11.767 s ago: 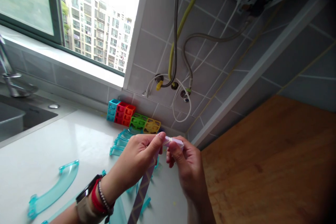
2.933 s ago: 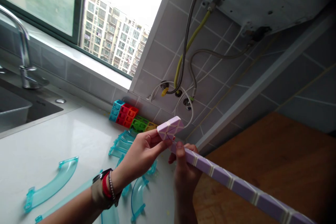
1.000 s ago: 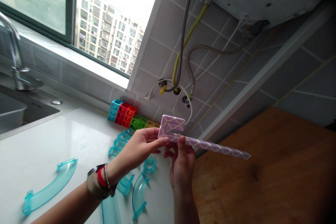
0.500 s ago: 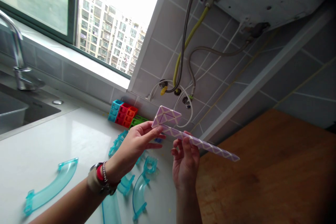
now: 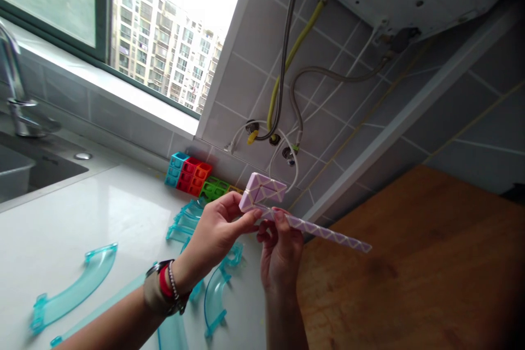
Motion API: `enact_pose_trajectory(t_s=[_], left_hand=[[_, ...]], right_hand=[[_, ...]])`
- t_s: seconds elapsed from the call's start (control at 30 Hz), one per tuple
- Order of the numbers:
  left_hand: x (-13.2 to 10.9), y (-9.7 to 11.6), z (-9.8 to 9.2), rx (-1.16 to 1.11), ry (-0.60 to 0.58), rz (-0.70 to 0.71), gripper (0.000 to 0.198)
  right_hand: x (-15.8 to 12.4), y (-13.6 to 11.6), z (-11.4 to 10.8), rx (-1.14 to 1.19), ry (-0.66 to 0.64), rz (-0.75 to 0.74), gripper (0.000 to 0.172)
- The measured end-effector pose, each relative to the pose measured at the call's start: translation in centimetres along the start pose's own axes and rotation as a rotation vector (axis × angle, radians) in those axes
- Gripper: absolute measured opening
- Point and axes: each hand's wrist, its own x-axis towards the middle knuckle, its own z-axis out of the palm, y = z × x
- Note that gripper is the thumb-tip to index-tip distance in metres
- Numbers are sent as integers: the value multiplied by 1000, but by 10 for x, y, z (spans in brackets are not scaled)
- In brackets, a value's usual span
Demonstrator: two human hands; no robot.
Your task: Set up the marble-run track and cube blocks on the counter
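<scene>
Fingers (image 5: 246, 221) of both hands grasp a lilac plastic folding stick (image 5: 314, 228) of wedge-shaped segments with pale zigzag seams, held up above the glossy white desk (image 5: 135, 208). At far left, a grey steel sink (image 5: 59, 165) has its edge running slantwise; a broad stretch of desk lies between that edge and a curved translucent turquoise plastic track (image 5: 80, 287). The left hand (image 5: 215, 232) pinches the stick's folded end, thumb at its lower edge. Behind it, openwork plastic blocks (image 5: 189, 176) in blue, red, orange and green line the grey tiled wall (image 5: 241, 82). The right hand (image 5: 282, 260) pinches the straight part close by, thumb foremost. Rightward, the stick's slim tip shows against a brown wood-grained panel (image 5: 381, 295), with room around it.
</scene>
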Motion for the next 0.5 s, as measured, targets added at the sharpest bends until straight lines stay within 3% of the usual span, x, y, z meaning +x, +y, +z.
enact_pose_trajectory(t_s=[0.2,0.33,0.5], left_hand=[[-4,-6,5,130,-3,141,25],[-3,-2,5,46,33,80,28],[1,4,-1,18,77,61,34]], right_hand=[[4,3,-7,-38,-13,-135,31],[2,3,-10,-169,-102,-238,29],[-6,5,-8,-245,-198,-265,34]])
